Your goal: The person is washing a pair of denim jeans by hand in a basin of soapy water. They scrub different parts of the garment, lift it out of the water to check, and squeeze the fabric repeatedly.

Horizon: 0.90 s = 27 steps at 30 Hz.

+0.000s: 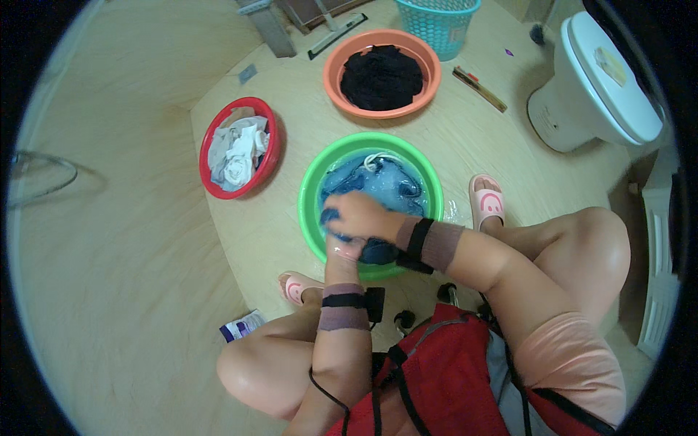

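A round green plastic basin point(433, 174) of cloudy bluish water stands on the floor before me. In it lies a soaked dark blue garment point(406, 188) with a looped white cord point(376, 158). Over the basin's near left part, my right hand point(361, 215) is closed around a bunch of the blue cloth, which pokes out between its fingers. My left hand point(346, 248) sits just below and against it, also gripping the cloth; its fingers are partly hidden. A wet fold of the garment hangs on the right of my left wrist. Both hands are slightly blurred.
An orange basin point(330, 90) with black cloth, a red basin point(205, 163) with white and grey clothes, and a turquoise laundry basket point(439, 27) stand beyond. A brush point(480, 89), a floor squeegee point(338, 36) and a toilet point(605, 82) are around. A packet point(242, 326) lies near my left knee.
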### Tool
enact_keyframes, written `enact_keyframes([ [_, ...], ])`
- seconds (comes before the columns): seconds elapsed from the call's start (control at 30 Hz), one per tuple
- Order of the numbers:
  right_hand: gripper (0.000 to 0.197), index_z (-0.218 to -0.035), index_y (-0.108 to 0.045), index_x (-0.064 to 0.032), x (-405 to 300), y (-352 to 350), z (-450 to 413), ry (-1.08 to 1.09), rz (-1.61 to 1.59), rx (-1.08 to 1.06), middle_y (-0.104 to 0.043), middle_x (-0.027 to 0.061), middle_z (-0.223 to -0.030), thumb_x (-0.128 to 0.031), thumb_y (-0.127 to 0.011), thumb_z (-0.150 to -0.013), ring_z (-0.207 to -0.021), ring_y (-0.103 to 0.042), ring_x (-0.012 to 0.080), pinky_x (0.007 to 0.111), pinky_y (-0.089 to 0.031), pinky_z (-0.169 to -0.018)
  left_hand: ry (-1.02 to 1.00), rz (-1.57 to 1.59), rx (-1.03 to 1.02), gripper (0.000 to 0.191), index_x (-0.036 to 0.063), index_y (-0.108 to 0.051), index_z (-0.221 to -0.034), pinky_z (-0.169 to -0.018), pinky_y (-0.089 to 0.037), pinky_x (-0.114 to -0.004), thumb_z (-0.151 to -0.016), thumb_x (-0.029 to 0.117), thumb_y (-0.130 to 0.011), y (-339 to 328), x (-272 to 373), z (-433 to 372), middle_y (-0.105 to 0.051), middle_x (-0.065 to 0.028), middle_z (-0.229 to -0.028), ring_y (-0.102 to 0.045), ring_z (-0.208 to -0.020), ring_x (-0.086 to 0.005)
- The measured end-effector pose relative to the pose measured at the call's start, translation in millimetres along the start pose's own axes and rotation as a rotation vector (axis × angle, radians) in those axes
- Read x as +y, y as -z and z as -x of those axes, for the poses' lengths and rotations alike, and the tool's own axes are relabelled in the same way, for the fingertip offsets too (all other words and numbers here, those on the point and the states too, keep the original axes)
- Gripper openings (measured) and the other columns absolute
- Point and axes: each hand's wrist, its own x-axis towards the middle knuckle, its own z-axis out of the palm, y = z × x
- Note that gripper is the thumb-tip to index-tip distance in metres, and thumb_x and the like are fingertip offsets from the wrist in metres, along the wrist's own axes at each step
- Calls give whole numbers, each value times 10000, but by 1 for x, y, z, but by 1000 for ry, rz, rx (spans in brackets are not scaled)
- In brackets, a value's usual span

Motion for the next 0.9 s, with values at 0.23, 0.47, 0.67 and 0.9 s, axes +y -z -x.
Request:
enact_keyframes([
  [0.23,480,-1066,-605,3,70,52,19,-377,101,202,-652,226,-980,-388,-655,-792,-946,-612,386,440,-481,-835,-222,-257,167,327,123,-534,-1196,-884,-468,-451,-902,265,-567,-52,-3,22,-591,-84,-1145,-582,-1033,-251],
  [0.47,581,-1235,-453,4,61,89,54,-705,392,26,-429,289,-1234,-264,-665,-765,-1012,-582,431,426,-503,-869,-98,-404,551,468,89,-412,-1309,-978,-381,-534,-892,240,-559,-18,-10,34,-460,-115,-1292,-438,-1212,-297],
  [0.67,509,-1159,-514,58,67,85,74,-827,480,138,-505,282,-1171,-216,-648,-752,-1001,-595,421,433,-509,-856,22,-304,513,370,87,-463,-1219,-935,-435,-534,-896,257,-523,0,-24,32,-500,-120,-1156,-512,-1109,-303],
  [0.9,271,-988,-653,9,6,71,51,-233,68,-245,-675,113,-940,-49,-571,-736,-875,-638,229,339,-499,-811,21,-89,492,352,43,-476,-1155,-936,-452,-523,-931,312,-510,-28,-34,20,-573,-155,-1111,-573,-1026,-332],
])
